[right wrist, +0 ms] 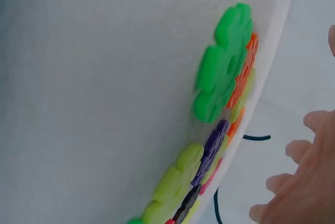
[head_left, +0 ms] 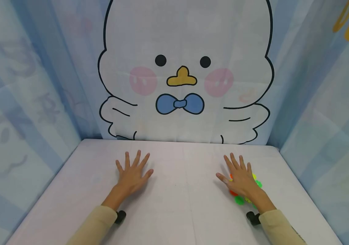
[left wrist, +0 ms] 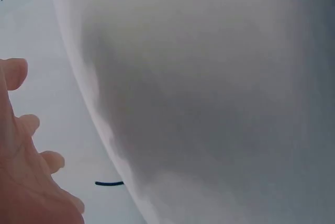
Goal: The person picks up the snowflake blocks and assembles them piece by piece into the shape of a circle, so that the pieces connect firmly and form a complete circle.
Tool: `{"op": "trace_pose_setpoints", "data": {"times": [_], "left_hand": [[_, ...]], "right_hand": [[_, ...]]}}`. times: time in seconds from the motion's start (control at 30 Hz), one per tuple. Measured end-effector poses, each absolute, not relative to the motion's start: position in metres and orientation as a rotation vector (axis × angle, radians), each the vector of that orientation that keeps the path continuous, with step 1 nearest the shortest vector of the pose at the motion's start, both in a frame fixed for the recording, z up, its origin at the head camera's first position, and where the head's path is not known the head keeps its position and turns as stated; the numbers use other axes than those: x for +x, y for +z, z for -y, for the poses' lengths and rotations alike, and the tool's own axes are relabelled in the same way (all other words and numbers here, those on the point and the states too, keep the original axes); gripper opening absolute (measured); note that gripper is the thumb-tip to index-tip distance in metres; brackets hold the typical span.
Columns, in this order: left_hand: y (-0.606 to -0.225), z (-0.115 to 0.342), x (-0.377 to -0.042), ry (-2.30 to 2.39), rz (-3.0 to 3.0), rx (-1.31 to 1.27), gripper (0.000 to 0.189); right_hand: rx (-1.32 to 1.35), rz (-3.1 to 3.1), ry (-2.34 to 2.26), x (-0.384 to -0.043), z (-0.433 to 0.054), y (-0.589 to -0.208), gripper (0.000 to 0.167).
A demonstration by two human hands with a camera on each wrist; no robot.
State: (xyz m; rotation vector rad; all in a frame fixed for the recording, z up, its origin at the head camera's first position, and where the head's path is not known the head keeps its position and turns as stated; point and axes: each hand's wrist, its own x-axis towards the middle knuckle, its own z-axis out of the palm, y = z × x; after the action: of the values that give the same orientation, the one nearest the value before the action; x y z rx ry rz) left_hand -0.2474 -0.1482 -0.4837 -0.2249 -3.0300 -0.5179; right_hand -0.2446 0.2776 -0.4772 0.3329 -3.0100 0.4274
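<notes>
Palm down with fingers spread, my left hand [head_left: 131,177] is over the left half of the white table, a shadow beside it. Nothing is in it, and its curved fingertips show at the edge of the left wrist view. My right hand [head_left: 241,179] is likewise spread, above a group of flower-shaped plastic pieces that it partly hides. In the right wrist view a green flower piece [right wrist: 227,62] lies nearest the top, with an orange one [right wrist: 245,72] behind it. Further down are a yellow-green piece [right wrist: 175,185], a purple one [right wrist: 212,148] and a black one [right wrist: 187,203].
The white-covered table [head_left: 174,204] reaches back to a curtain [head_left: 180,126] printed with a chick in a blue bow tie. Blue and white side curtains [head_left: 24,119] hang along both table edges. A black wrist device [head_left: 120,216] sits at each sleeve cuff.
</notes>
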Motion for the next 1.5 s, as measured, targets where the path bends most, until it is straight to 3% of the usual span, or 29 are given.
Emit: {"op": "trace_pose_setpoints", "data": {"times": [0.23,0.7,0.93,1.5], "left_hand": [[-0.482,0.123,-0.243,-0.579,3.014,-0.266,0.067],[-0.473,0.035,-0.210,-1.027,2.838,-0.576,0.031],[-0.470,-0.008,-0.209,-1.174,2.919,-0.868,0.022],[-0.481,-0.102,-0.225,-0.744,2.969,-1.122,0.027]], "right_hand": [[0.344,2.984,0.499,-0.246,-0.284,-0.475,0.081],[0.165,2.960,0.606,-0.245,-0.305,-0.472,0.034],[0.111,3.061,0.585,-0.242,-0.311,-0.472,0.035],[0.165,3.085,0.577,-0.243,-0.315,-0.479,0.037]]}}
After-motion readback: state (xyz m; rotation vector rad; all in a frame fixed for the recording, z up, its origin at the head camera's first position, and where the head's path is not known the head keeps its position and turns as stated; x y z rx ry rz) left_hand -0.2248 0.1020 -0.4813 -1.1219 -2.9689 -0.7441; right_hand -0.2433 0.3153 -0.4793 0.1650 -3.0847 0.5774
